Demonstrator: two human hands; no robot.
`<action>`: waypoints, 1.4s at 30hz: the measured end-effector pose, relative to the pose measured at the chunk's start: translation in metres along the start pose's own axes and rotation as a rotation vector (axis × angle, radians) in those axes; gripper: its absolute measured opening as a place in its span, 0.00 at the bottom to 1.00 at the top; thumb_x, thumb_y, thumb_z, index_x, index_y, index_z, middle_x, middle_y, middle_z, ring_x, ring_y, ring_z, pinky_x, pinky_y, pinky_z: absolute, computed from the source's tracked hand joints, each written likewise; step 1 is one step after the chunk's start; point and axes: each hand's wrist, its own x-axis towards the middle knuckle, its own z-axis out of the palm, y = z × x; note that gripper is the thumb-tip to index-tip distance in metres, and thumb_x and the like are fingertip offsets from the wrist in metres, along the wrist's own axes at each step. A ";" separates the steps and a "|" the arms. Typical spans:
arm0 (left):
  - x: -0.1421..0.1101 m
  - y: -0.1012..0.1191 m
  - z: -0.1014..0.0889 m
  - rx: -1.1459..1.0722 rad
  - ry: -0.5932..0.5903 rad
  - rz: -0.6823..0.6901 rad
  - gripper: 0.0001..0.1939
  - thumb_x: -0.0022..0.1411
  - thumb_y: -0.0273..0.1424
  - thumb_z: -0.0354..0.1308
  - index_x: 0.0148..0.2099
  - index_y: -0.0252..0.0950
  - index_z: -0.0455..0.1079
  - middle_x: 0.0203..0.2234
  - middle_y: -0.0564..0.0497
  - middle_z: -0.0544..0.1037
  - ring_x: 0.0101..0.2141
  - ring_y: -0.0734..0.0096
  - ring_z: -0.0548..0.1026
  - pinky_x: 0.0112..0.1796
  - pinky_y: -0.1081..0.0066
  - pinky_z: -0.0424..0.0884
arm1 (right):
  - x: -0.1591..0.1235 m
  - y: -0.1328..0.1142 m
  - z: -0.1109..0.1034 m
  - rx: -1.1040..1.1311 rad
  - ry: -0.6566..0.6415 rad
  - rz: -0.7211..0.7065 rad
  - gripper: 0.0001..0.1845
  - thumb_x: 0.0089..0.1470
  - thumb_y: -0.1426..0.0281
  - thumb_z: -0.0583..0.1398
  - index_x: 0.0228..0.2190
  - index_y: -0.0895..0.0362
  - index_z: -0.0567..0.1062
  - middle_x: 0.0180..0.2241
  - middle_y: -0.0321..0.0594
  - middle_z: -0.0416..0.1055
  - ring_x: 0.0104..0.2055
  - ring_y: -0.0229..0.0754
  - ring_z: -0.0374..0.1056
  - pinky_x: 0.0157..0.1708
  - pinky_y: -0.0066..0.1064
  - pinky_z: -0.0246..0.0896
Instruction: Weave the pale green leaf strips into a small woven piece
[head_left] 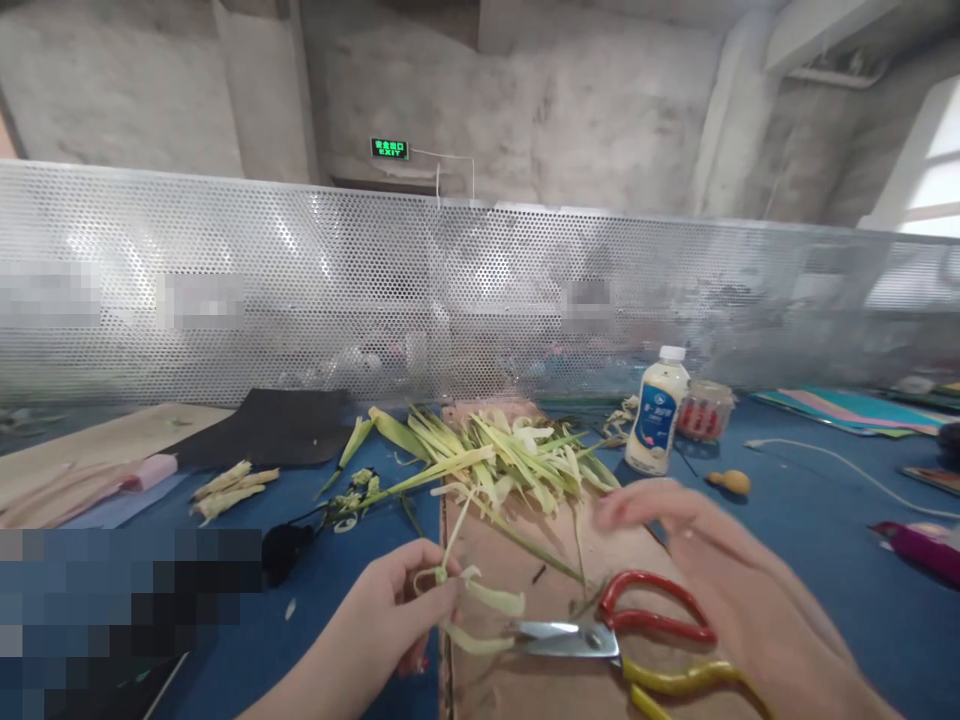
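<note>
My left hand [420, 600] pinches a small bundle of pale green corn husk strips [495, 598] between thumb and fingers. One thin strip sticks up from the grip, and others curl to the right. My right hand [697, 540], slightly blurred, reaches in from the right with its fingers stretched out and nothing in them. Below it lies a pair of scissors [574, 638] with one red and one yellow handle, its blades pointing at the held strips. Further back, a loose heap of green and cream husk strips [517, 455] covers the far part of a brown cardboard sheet [517, 690].
A white-capped bottle [656, 415] stands behind my right hand, beside a clear jar [703, 412]. Nearby lies a small yellow gourd-shaped thing [729, 483]. To the left are husk rolls [232, 492] and a black sheet [262, 430]. A perforated metal screen [337, 300] closes the blue table's back.
</note>
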 end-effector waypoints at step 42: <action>0.000 0.002 -0.002 0.032 -0.019 -0.047 0.18 0.49 0.44 0.57 0.35 0.35 0.63 0.21 0.55 0.73 0.10 0.86 0.58 0.14 0.80 0.55 | -0.025 0.153 -0.032 -0.290 0.036 0.417 0.19 0.46 0.62 0.45 0.36 0.55 0.68 0.42 0.44 0.71 0.49 0.51 0.63 0.50 0.46 0.55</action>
